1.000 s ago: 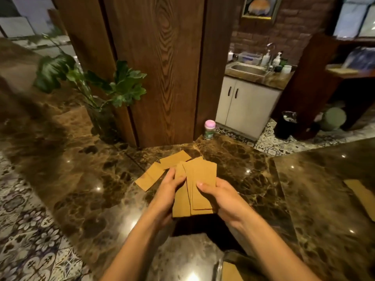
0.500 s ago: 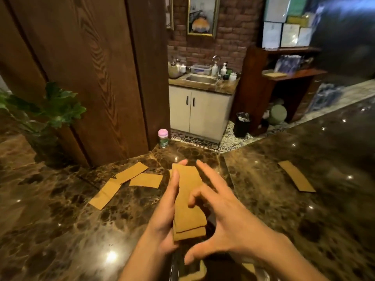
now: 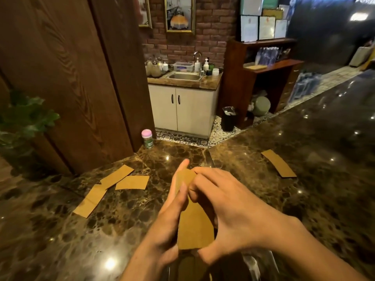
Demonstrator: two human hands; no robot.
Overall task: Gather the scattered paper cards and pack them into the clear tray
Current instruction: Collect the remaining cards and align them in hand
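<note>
A stack of brown paper cards (image 3: 193,228) stands between both hands above the dark marble counter. My left hand (image 3: 172,218) presses its left edge, and my right hand (image 3: 227,205) clasps it from the right, fingers over the top. Three loose cards lie to the left: one (image 3: 117,176), one (image 3: 133,182) and one (image 3: 90,200). Another card (image 3: 278,163) lies alone at the right. The clear tray (image 3: 257,266) shows only as a blurred rim at the bottom edge, below my hands.
A small jar with a pink lid (image 3: 147,138) stands at the counter's far edge beside a wooden pillar (image 3: 81,78). A leafy plant (image 3: 24,118) sits at the left. Behind the counter are a sink cabinet (image 3: 182,110) and a wooden shelf (image 3: 263,78).
The view has swung right and the fanned cards have been squared into one stack. My right hand has closed from spread fingers onto the stack's right side and top.
</note>
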